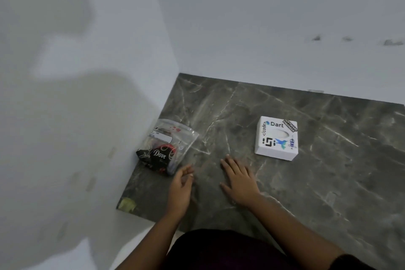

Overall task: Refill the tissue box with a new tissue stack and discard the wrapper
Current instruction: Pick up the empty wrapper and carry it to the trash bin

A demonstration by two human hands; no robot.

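A white square tissue box (pixel 276 138) with stickers and an oval slot on top stands on the dark marble counter (pixel 328 160), right of centre. A clear plastic wrapper (pixel 166 144) with a dark "Dove" print lies at the left, against the wall. My left hand (pixel 180 188) hovers just below the wrapper's near corner, fingers loosely curled and holding nothing. My right hand (pixel 238 180) lies flat on the counter with fingers spread, between the wrapper and the box. No loose tissue stack shows.
White walls (pixel 87 94) close in the counter on the left and at the back. A small yellowish scrap (pixel 128 204) sits at the counter's near left corner. The counter's front edge runs by my dark-clothed body at the bottom.
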